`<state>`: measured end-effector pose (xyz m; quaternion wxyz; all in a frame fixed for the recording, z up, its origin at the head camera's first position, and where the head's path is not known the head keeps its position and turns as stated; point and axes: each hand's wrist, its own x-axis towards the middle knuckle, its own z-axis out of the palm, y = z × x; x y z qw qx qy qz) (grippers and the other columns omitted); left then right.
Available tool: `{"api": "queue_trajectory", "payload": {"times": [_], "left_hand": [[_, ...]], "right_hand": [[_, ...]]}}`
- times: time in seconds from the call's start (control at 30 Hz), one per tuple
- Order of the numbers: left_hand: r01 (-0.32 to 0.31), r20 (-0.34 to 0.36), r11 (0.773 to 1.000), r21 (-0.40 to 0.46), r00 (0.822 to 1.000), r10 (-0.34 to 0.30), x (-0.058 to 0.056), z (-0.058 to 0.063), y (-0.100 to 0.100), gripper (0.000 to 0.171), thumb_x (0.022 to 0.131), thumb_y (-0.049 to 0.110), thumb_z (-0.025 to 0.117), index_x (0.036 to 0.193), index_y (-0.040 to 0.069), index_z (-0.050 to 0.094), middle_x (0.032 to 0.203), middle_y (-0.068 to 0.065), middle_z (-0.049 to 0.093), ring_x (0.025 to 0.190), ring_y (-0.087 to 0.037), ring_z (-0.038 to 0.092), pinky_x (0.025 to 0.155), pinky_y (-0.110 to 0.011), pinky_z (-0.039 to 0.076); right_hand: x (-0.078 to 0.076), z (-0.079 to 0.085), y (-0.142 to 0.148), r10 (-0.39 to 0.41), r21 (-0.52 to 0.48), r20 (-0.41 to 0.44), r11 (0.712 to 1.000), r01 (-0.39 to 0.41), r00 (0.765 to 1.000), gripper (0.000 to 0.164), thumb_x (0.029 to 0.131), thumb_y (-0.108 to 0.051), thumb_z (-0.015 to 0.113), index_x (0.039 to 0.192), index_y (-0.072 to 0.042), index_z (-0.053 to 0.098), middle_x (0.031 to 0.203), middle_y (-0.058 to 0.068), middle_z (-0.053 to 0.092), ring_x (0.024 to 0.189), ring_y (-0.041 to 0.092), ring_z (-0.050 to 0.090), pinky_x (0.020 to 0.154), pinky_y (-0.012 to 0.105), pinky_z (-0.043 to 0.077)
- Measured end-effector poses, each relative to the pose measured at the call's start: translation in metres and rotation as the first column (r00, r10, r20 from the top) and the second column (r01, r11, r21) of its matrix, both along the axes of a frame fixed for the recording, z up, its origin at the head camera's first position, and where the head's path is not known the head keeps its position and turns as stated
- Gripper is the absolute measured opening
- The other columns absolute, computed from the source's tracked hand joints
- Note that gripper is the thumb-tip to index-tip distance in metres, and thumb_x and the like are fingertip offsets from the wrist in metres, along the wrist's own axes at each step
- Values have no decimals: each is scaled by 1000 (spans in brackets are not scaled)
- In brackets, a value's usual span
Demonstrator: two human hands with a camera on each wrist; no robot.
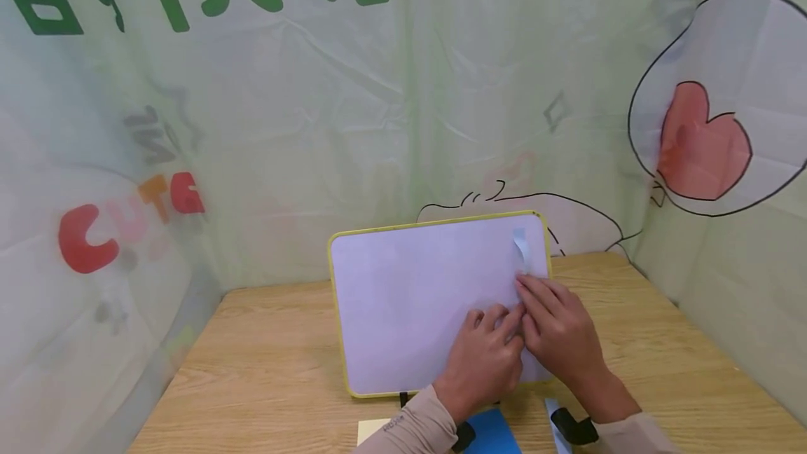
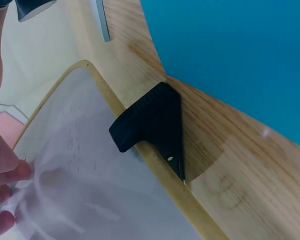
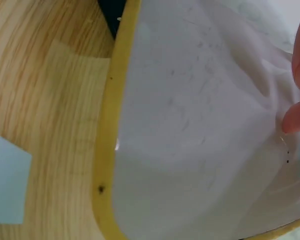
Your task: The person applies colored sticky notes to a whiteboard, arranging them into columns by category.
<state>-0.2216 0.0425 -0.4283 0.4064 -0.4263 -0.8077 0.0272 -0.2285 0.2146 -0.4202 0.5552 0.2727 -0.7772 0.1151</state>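
A white board (image 1: pixel 410 300) with a yellow rim leans upright on a black stand (image 2: pixel 155 120). Near its upper right corner a pale blue paper strip (image 1: pixel 521 247) hangs with a bowed middle. My right hand (image 1: pixel 563 328) is at the strip's lower end, its extended fingertips against the board. Just left and below, my left hand (image 1: pixel 485 349) reaches across the board, with bent knuckles and one finger stretched toward the right hand. In the left wrist view, left fingertips (image 2: pixel 22 171) touch the board. Whether any paper lies under the fingers is hidden.
On the wooden table (image 1: pixel 271 370), a blue sheet (image 1: pixel 494 433) and a cream sheet (image 1: pixel 372 429) lie before the board. Another pale blue strip (image 1: pixel 557 426) lies near the right wrist. A printed curtain (image 1: pixel 284 125) encloses the table's back and sides.
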Motion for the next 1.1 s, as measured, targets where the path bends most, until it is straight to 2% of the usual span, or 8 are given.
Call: {"api": "queue_trajectory", "payload": {"times": [0.1,0.23,0.43,0.57,0.63,0.8,0.9,1.1], "left_hand": [[-20,43,999,-25,999,21,2,0,0,34,96,25,46,103,22,79,143,-1,55,121,-18,48,90,-34,42],[-20,33,999,-24,999,21,1,0,0,31,95,26,50,103,22,79,143,-1,54,119,-18,49,90,-34,42],[-16,-25,999,-34,1000,15,-1,-1,0,25,92,27,54,97,24,79,141,-2,56,114,-17,51,87,-34,42],[-25,-12,998,-51,1000,25,-1,0,0,26,92,28,53,98,24,78,141,-2,56,115,-18,50,89,-35,42],[-24,7,998,-52,1000,24,-2,0,1,27,92,28,53,103,23,78,141,-1,55,119,-19,49,94,-36,41],[-8,46,999,-51,999,10,-6,-1,3,35,91,30,55,121,22,72,144,-2,52,134,-24,42,111,-48,31],[5,51,998,-57,999,-2,-8,-4,3,39,90,31,57,127,22,68,148,-3,49,139,-26,38,114,-54,26],[-1,69,996,-86,998,7,-9,-8,3,45,92,31,56,136,23,62,156,-2,40,144,-27,32,116,-56,21]], "right_hand": [[0,0,1,18,2,18,1000,-18,1000,43,102,-25,46,120,7,69,125,18,67,107,39,63,95,46,47],[0,0,4,11,18,34,1000,-12,999,43,102,-25,45,120,7,69,124,17,67,110,38,63,96,46,47],[2,-2,10,-10,36,53,999,8,999,43,100,-22,45,118,8,69,124,19,67,111,39,62,115,32,29],[1,-4,12,-4,28,29,1000,3,1000,41,97,-19,46,116,9,70,122,20,67,109,40,62,108,39,39],[-1,-5,13,9,23,16,1000,-10,1000,41,97,-19,46,115,9,70,122,20,67,108,40,62,104,41,41],[-3,-7,15,41,14,-1,999,-41,999,42,99,-20,46,114,10,70,121,21,67,108,41,62,114,32,30],[-3,-7,15,45,10,-2,999,-45,999,42,99,-21,45,113,10,71,121,21,67,107,41,62,117,28,24],[-3,-7,15,37,3,7,999,-37,999,41,98,-20,47,111,9,71,121,21,68,107,41,63,116,28,24]]}}
